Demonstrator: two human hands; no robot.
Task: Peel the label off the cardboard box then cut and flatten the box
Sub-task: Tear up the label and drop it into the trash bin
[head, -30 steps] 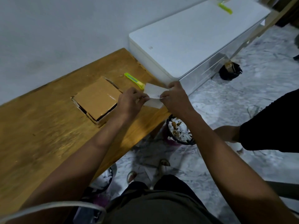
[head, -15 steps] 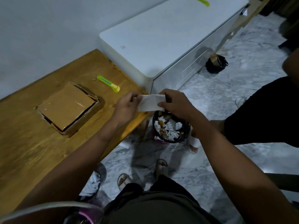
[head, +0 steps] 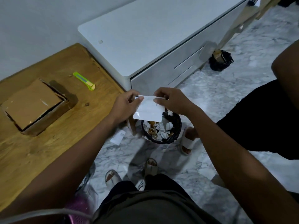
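While both hands meet at the centre of the frame, the left hand (head: 125, 105) pinches the upper left corner of the white label (head: 148, 109) between thumb and fingers, and the right hand (head: 172, 101) pinches its upper right edge, thumb laid across the face. Held between them, the label hangs as a flat glossy sheet, clear of the tabletop and directly above a black wastebasket (head: 161, 128) full of torn paper scraps on the marble floor (head: 218, 101). To the left of the hands, the wooden table (head: 53, 143) fills the left side of the frame. On it, near the left edge, sits the cardboard box (head: 34, 105), its top flaps closed and a dark gap showing along the front seam. A green utility knife (head: 84, 80) lies on the table between the box and a white cabinet (head: 145, 39) at upper centre. Just left of the wastebasket, a small paper scrap (head: 118, 137) lies on the floor.
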